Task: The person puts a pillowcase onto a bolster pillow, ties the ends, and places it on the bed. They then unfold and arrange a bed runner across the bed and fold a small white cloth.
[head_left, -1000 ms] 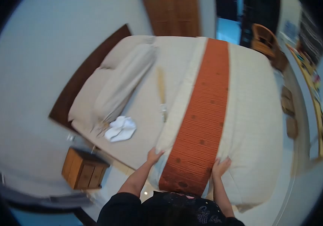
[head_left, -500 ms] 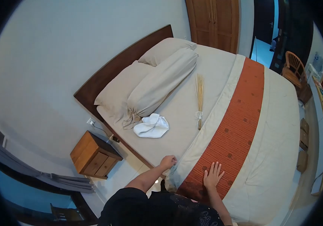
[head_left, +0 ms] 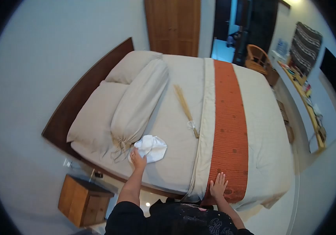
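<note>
My left hand (head_left: pixel 138 159) reaches onto the near edge of a crumpled white cloth (head_left: pixel 154 148) that lies on the bed. Its thumb stands apart from the fingers, and I see no firm grip on the cloth. Flat on the orange bed runner (head_left: pixel 230 117) rests my right hand (head_left: pixel 218 187), fingers stretched out. A bundle of thin straw-coloured sticks, a stick broom (head_left: pixel 183 102), lies on the sheet between the cloth and the folded cover (head_left: pixel 207 117).
Beige pillows (head_left: pixel 89 113) and a long bolster (head_left: pixel 142 98) lie along the dark headboard (head_left: pixel 85 86). A wooden nightstand (head_left: pixel 74 199) stands at lower left. Beyond the bed are a wardrobe (head_left: pixel 174 27), a rattan chair (head_left: pixel 257 58) and a wall shelf (head_left: pixel 307 102) with clutter.
My left hand has moved from beside the bed's near edge up to the white cloth. The view has turned right. My right hand stays flat on the runner.
</note>
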Motion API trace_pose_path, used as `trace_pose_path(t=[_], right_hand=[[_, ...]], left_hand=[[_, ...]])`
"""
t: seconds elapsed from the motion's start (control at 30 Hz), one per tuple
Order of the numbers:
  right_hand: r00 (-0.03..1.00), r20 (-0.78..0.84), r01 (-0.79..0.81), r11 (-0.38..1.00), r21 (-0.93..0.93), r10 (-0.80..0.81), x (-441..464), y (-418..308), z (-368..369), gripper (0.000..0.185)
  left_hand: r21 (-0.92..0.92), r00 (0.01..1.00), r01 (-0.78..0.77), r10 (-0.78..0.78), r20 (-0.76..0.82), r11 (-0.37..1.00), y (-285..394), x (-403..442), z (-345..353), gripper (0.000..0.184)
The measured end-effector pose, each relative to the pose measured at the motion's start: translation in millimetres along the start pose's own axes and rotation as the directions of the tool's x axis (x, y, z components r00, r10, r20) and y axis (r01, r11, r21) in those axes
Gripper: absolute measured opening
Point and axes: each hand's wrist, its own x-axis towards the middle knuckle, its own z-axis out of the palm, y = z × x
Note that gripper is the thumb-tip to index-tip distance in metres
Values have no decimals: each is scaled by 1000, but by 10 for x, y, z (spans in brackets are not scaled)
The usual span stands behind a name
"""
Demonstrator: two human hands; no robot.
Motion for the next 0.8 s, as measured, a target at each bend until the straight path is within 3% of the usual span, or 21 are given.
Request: trace_pose_path(t=[0.1,0.17,0.2,0.27,0.3,0.37,0.43,0.47,0.57,0.63,0.67,0.73,0.8], right_hand=[[998,54,-31,999,39,29,-229,-115,-22,69],[994,106,28,999,36,-32,-372,-94,-49,72],[994,98,39,997,61,-45,-447,-71,-55,71],[995,90,36,998,46,-40,-581,-3,-66,69],[991,116,55,998,42,-60,-614,18,-82,68],[993,117,19,997,77,-28,-686,46,-131,66],[991,137,-9,993,118,-7,-720,44,-125,65],[992,128,-12,993,122,-4,-737,48,-109,65],[997,74,6,996,88,-13,-728,35,-80,64],[999,29,35,998,56,-37,-697,13,-64,62],[1000,2,17,997,78,-17,-659,1,-76,55],[1000,-22,17,994,107,-15,-496,2,-169,49],[997,-64,-47,995,89,53,-348,13,-217,30]], left_hand=[[32,998,-51,52,-20,998,-93,350,152,74],[56,966,112,-122,227,992,-14,555,219,85],[106,943,173,-195,271,979,-77,605,344,94],[88,918,149,-171,358,985,-24,668,350,99],[170,890,247,-292,349,954,181,619,195,100],[144,916,160,-201,346,977,269,583,97,100],[232,903,135,-216,370,963,216,574,84,83],[229,903,128,-209,374,965,87,582,173,83],[112,872,136,-173,458,984,-313,611,534,72],[-18,889,149,-126,441,989,-418,532,553,49],[-13,892,158,-137,432,987,-420,481,538,49],[-246,917,213,-106,385,946,-239,373,461,40],[-327,937,189,-70,342,926,23,322,437,41]])
